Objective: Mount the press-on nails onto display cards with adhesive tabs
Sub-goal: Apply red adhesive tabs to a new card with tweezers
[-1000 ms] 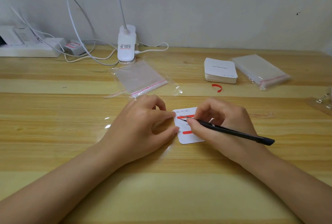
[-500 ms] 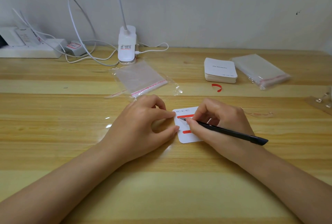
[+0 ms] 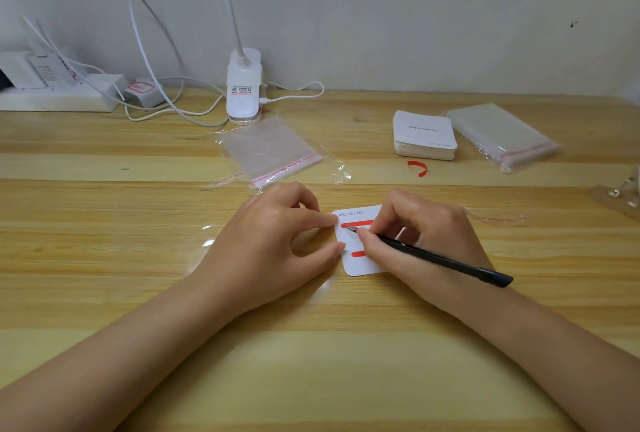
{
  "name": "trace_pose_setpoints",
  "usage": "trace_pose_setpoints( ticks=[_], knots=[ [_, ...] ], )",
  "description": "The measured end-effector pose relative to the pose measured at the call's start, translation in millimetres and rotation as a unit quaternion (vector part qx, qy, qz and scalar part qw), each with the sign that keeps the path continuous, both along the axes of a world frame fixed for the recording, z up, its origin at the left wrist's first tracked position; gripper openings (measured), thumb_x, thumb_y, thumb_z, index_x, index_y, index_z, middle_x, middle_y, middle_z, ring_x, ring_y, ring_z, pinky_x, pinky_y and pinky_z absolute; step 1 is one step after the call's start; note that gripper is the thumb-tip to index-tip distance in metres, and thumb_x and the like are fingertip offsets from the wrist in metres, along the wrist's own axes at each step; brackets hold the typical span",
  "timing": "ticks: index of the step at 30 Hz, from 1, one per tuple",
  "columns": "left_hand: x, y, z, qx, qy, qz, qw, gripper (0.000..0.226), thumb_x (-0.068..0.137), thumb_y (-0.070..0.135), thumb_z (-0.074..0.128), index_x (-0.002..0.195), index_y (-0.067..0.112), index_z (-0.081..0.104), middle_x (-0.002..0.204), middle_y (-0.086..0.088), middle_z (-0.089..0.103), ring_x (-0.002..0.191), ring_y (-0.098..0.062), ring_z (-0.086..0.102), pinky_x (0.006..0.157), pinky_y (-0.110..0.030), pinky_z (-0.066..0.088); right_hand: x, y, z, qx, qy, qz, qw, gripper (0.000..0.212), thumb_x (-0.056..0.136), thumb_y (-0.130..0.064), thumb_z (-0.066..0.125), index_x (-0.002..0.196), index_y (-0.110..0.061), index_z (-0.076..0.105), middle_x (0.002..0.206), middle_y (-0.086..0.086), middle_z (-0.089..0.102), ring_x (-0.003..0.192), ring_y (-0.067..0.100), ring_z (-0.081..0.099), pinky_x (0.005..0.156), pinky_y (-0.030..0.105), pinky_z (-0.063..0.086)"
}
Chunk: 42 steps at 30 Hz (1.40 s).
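While left hand (image 3: 277, 244) pins card's (image 3: 356, 265) edge, right hand (image 3: 426, 244) grips tweezers (image 3: 440, 260).

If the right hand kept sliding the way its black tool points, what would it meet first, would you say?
Most likely the left hand. The right hand aims the black tool leftward along the upper red strip on the card, and the left fingertips hold that card's left edge, just past the tip.
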<state>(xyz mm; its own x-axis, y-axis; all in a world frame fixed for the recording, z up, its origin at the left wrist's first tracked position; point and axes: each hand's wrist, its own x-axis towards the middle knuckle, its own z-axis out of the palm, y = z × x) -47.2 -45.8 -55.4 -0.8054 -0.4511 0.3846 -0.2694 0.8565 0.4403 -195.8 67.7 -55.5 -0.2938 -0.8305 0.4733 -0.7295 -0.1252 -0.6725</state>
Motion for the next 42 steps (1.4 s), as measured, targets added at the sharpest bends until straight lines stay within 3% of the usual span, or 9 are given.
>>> trace_pose_setpoints(
  ticks=[8, 17, 23, 27, 31, 34, 39, 42],
  knots=[
    [-0.2, 0.1, 0.4, 0.002, -0.004, 0.001, 1.0, 0.034, 0.075, 0.042, 0.062, 0.099, 0.02, 0.073, 0.09, 0.003, 0.059, 0.082, -0.014, 0.054, 0.074, -0.038, 0.047, -1.8, 1.6, -1.7, -0.009, 0.038, 0.018, 0.999, 0.015, 0.073, -0.013, 0.068, 0.065, -0.013, 0.056, 0.057, -0.008, 0.057, 0.055, -0.004, 0.051, 0.051, 0.001, 0.033],
    [-0.2, 0.3, 0.9, 0.006, -0.005, 0.001, 1.0, 0.034, 0.075, 0.042, 0.062, 0.099, 0.02, 0.073, 0.09, 0.003, 0.059, 0.081, -0.013, 0.053, 0.073, -0.038, 0.047, -0.1, 1.9, -1.1, -0.009, 0.073, 0.016, 0.997, 0.015, 0.074, -0.009, 0.067, 0.064, -0.008, 0.055, 0.054, -0.006, 0.054, 0.054, 0.002, 0.047, 0.051, 0.003, 0.033],
    [-0.6, -0.5, 1.1, 0.011, -0.007, 0.0, 1.0, 0.035, 0.074, 0.043, 0.062, 0.099, 0.021, 0.073, 0.09, 0.003, 0.058, 0.081, -0.012, 0.053, 0.074, -0.039, 0.047, 0.1, 1.4, -2.9, -0.006, 0.071, 0.008, 0.997, 0.016, 0.074, -0.01, 0.067, 0.065, -0.01, 0.054, 0.055, -0.005, 0.054, 0.056, 0.006, 0.049, 0.052, 0.003, 0.033],
    [-0.4, -0.5, 1.4, 0.011, -0.007, -0.001, 1.0, 0.035, 0.074, 0.043, 0.062, 0.098, 0.02, 0.073, 0.09, 0.003, 0.058, 0.081, -0.013, 0.053, 0.073, -0.039, 0.047, 0.3, 1.4, -4.3, -0.009, 0.033, -0.001, 0.999, 0.016, 0.074, -0.012, 0.067, 0.065, -0.013, 0.053, 0.074, -0.007, 0.058, 0.057, 0.001, 0.051, 0.051, 0.001, 0.032],
    [-0.9, -0.7, 1.1, 0.014, -0.002, -0.001, 1.0, 0.034, 0.073, 0.041, 0.063, 0.097, 0.02, 0.073, 0.09, 0.003, 0.059, 0.08, -0.014, 0.054, 0.072, -0.04, 0.048, -0.8, 1.6, -5.1, -0.017, 0.022, -0.033, 0.999, 0.021, 0.073, -0.003, 0.069, 0.063, -0.013, 0.053, 0.062, -0.003, 0.057, 0.058, -0.009, 0.053, 0.052, 0.0, 0.034],
    [-0.6, -0.9, 1.0, 0.016, -0.003, -0.001, 1.0, 0.034, 0.073, 0.041, 0.064, 0.097, 0.02, 0.073, 0.09, 0.003, 0.058, 0.08, -0.013, 0.054, 0.072, -0.041, 0.048, -2.6, 1.4, -3.7, -0.009, -0.001, -0.055, 0.998, 0.028, 0.074, -0.005, 0.07, 0.062, -0.02, 0.05, 0.082, -0.011, 0.06, 0.064, -0.004, 0.056, 0.054, 0.001, 0.037],
    [-1.0, -1.5, 0.5, 0.009, -0.004, -0.005, 1.0, 0.034, 0.074, 0.041, 0.064, 0.097, 0.018, 0.073, 0.089, 0.003, 0.058, 0.081, -0.014, 0.055, 0.072, -0.041, 0.048, 0.3, 1.1, -1.2, -0.004, 0.0, -0.02, 1.0, 0.021, 0.073, -0.007, 0.071, 0.063, -0.012, 0.054, 0.061, -0.005, 0.058, 0.057, -0.007, 0.055, 0.051, 0.001, 0.035],
    [-0.7, -1.7, 1.1, 0.004, -0.009, -0.011, 1.0, 0.041, 0.075, 0.048, 0.058, 0.098, 0.018, 0.073, 0.089, 0.003, 0.058, 0.081, -0.014, 0.055, 0.073, -0.04, 0.048, 2.2, 0.9, 1.6, -0.002, -0.005, -0.006, 1.0, 0.017, 0.073, -0.014, 0.067, 0.063, -0.014, 0.054, 0.073, -0.009, 0.062, 0.057, -0.008, 0.054, 0.051, 0.001, 0.034]
  ],
)
